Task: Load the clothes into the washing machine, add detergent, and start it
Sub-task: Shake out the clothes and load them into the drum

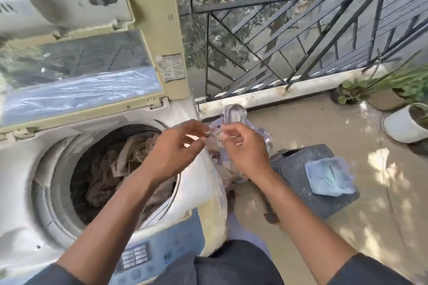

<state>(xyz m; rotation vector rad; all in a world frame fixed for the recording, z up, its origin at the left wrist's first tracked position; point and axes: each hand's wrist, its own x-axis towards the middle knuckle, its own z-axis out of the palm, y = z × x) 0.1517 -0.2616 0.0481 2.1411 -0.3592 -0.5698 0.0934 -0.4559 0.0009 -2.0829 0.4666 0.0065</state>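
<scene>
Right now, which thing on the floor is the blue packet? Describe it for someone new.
Start at the open washing machine; right of it a dark grey stool stands on the floor. The pale blue packet lies flat on top, the only blue, rectangular thing there, unlike the white pots behind.

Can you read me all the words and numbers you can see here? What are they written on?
None can be read for sure.
Sticker on the raised lid: lines of small print, too blurred to read.
Buttons on the control panel of the washing machine: tiny labels, too blurred to read.
Clear plastic bag held by the left hand and right hand: no text shows.
</scene>
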